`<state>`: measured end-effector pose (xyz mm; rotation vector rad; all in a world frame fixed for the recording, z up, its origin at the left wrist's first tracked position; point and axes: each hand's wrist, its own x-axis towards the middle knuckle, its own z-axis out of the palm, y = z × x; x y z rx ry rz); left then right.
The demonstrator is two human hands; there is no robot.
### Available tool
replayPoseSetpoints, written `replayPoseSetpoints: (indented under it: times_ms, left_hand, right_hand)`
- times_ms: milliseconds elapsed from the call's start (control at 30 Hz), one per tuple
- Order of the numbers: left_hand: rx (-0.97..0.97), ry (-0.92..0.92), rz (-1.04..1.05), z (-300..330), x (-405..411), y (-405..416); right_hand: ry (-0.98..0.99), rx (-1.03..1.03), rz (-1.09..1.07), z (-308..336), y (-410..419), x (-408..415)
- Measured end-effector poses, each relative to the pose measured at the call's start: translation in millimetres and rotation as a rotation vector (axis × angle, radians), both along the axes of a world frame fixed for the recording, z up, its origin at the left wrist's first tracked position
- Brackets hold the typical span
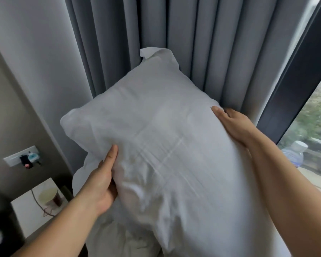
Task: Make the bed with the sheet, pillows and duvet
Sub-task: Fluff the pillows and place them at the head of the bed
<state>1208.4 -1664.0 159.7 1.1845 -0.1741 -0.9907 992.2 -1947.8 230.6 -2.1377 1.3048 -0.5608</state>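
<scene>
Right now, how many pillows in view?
1. The pillow is held up in front of the curtain, left hand gripping its left edge, right hand on its right edge. Others may be hidden behind it.

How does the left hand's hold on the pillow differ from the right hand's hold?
The left hand grips the pillow at its lower left edge, thumb up on the front; the right hand holds the upper right edge, higher and farther away. Both hold the same pillow, lifted before the curtain.
</scene>
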Motion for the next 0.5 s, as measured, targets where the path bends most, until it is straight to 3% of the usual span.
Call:
replayPoseSetpoints:
  times_ms: [233, 500]
  left_hand:
    - [-0.039, 0.03, -0.005, -18, -26, 3]
    - [-0.218, -0.03, 0.094, 32, -48, 35]
  right_hand:
    - [-0.136, -0.076, 0.026, 4, 12, -1]
    - [-0.243, -0.289, 0.039, 61, 64, -14]
